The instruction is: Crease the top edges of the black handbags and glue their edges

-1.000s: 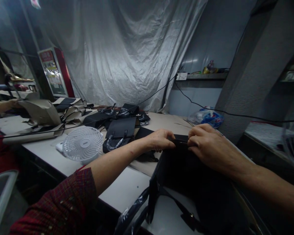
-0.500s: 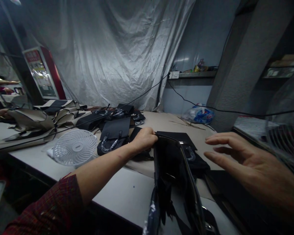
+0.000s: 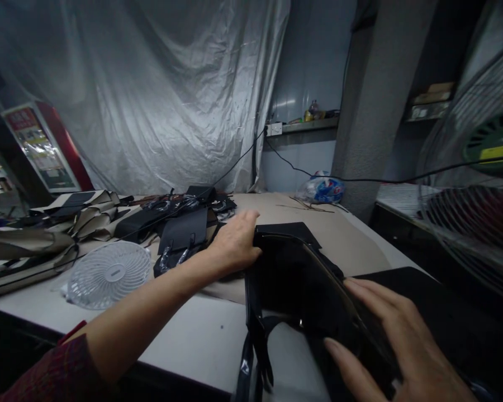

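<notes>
A black handbag (image 3: 289,273) with a glossy dark inside stands gaping at the front of the table. My left hand (image 3: 237,240) is closed on the far left end of its rim. Against the bag's right side lies my right hand (image 3: 398,329), its fingers stretched out along the outer wall and its thumb apart, over the dark inside. Whether that hand bears any of the bag's weight cannot be told. A dark strap hangs at the bag's near left. Directly behind it lies another black bag (image 3: 291,229), partly hidden.
A white round fan (image 3: 111,273) lies left of my forearm. Several black bags (image 3: 184,231) with wrapped handles and beige-black pieces (image 3: 96,215) cover the back left. A plastic bag (image 3: 322,188) sits at the back. A large caged fan (image 3: 478,167) stands right; a black cable (image 3: 381,180) crosses over.
My right hand has come in from the right and now touches the bag's right side. The bag's mouth is spread wider, with my left hand still on its rim. The view has turned right.
</notes>
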Action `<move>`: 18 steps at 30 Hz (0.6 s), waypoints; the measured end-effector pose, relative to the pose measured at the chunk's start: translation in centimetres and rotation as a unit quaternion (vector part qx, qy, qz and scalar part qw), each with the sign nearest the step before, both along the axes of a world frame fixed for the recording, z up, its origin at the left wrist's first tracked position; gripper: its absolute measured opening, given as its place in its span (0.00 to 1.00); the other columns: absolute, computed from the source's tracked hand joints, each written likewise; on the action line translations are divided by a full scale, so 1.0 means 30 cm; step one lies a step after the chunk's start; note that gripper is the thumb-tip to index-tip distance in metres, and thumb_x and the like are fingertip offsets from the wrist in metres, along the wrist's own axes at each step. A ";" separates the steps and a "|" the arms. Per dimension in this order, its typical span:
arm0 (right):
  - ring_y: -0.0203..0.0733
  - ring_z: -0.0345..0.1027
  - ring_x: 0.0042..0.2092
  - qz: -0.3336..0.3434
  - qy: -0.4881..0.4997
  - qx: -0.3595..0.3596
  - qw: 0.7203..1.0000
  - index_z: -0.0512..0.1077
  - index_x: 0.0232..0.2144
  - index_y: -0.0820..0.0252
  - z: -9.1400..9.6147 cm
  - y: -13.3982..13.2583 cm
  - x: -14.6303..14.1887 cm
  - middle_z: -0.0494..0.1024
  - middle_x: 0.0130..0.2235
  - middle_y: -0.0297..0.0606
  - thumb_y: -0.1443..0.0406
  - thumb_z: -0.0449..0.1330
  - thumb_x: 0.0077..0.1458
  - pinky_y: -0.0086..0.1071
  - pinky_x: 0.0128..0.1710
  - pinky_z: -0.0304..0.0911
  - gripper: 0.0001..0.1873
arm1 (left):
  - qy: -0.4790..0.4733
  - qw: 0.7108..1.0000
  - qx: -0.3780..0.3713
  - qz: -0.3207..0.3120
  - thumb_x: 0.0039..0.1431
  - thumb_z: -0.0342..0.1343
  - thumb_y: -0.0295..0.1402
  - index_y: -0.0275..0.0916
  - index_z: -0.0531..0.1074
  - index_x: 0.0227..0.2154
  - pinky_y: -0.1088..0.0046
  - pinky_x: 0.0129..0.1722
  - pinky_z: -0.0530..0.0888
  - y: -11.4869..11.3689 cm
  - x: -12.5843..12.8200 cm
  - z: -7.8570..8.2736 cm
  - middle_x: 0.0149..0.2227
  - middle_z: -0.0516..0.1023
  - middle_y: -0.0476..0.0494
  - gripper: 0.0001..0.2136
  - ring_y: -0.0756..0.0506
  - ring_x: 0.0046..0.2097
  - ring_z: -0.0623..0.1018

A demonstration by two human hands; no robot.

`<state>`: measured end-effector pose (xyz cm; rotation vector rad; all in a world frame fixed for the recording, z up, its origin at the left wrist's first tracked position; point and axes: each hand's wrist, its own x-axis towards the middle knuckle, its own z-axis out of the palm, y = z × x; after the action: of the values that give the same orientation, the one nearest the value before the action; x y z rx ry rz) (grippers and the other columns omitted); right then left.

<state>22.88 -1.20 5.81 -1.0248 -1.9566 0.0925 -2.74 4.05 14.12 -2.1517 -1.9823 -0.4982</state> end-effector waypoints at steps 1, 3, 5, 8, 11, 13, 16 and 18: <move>0.56 0.68 0.52 -0.007 0.011 -0.021 1.000 0.59 0.56 0.49 -0.006 0.018 0.014 0.68 0.55 0.45 0.54 0.53 0.56 0.47 0.50 0.68 0.26 | 0.034 0.998 0.025 -0.041 0.43 0.58 0.29 0.37 0.61 0.53 0.66 0.50 0.69 -0.005 0.018 0.010 0.52 0.67 0.39 0.30 0.40 0.52 0.68; 0.54 0.73 0.46 -0.009 0.027 -0.113 0.993 0.63 0.53 0.50 -0.016 0.054 0.048 0.75 0.49 0.43 0.50 0.55 0.53 0.42 0.43 0.73 0.27 | 0.091 0.988 0.039 -0.116 0.42 0.56 0.24 0.38 0.65 0.49 0.66 0.52 0.69 -0.007 0.057 0.031 0.53 0.65 0.40 0.26 0.41 0.53 0.66; 0.51 0.75 0.41 0.018 0.039 -0.235 0.971 0.65 0.52 0.52 -0.019 0.082 0.078 0.78 0.44 0.40 0.46 0.56 0.52 0.36 0.38 0.74 0.28 | 0.127 0.978 0.025 -0.162 0.42 0.54 0.22 0.38 0.68 0.43 0.65 0.49 0.70 0.000 0.091 0.048 0.50 0.66 0.40 0.20 0.41 0.50 0.66; 0.49 0.75 0.42 0.068 0.058 -0.348 0.933 0.66 0.52 0.54 -0.011 0.105 0.100 0.78 0.45 0.40 0.43 0.56 0.51 0.31 0.38 0.74 0.32 | 0.139 0.972 0.016 -0.187 0.45 0.54 0.23 0.38 0.71 0.37 0.64 0.44 0.71 0.025 0.122 0.058 0.45 0.67 0.39 0.14 0.40 0.47 0.66; 0.49 0.74 0.46 0.083 0.075 -0.383 0.917 0.65 0.54 0.54 -0.001 0.113 0.106 0.77 0.48 0.40 0.42 0.57 0.48 0.30 0.42 0.72 0.36 | 0.122 0.974 0.038 -0.186 0.47 0.55 0.26 0.39 0.72 0.36 0.64 0.44 0.71 0.050 0.129 0.047 0.43 0.67 0.40 0.11 0.41 0.46 0.66; 0.50 0.73 0.47 0.089 0.082 -0.389 0.913 0.65 0.55 0.54 0.002 0.117 0.109 0.76 0.50 0.40 0.42 0.58 0.47 0.30 0.43 0.72 0.38 | 0.115 0.976 0.052 -0.180 0.48 0.56 0.27 0.38 0.73 0.35 0.65 0.45 0.71 0.060 0.124 0.033 0.42 0.67 0.40 0.10 0.41 0.46 0.65; 0.51 0.71 0.50 0.093 0.088 -0.383 0.915 0.67 0.55 0.54 0.006 0.121 0.115 0.75 0.52 0.40 0.42 0.58 0.47 0.30 0.45 0.71 0.38 | 0.109 0.977 0.059 -0.172 0.48 0.57 0.28 0.38 0.74 0.35 0.65 0.45 0.70 0.065 0.111 0.016 0.42 0.67 0.40 0.09 0.41 0.46 0.65; 0.53 0.69 0.52 0.093 0.089 -0.376 0.917 0.69 0.54 0.53 0.009 0.123 0.119 0.75 0.52 0.39 0.42 0.57 0.47 0.31 0.46 0.71 0.37 | 0.107 0.977 0.063 -0.172 0.48 0.57 0.28 0.38 0.74 0.34 0.65 0.45 0.70 0.065 0.104 0.010 0.42 0.67 0.41 0.09 0.41 0.46 0.64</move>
<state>26.45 2.48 6.08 -1.2380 -1.8638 1.0781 0.40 6.00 14.43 -2.3618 -1.4365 -0.4061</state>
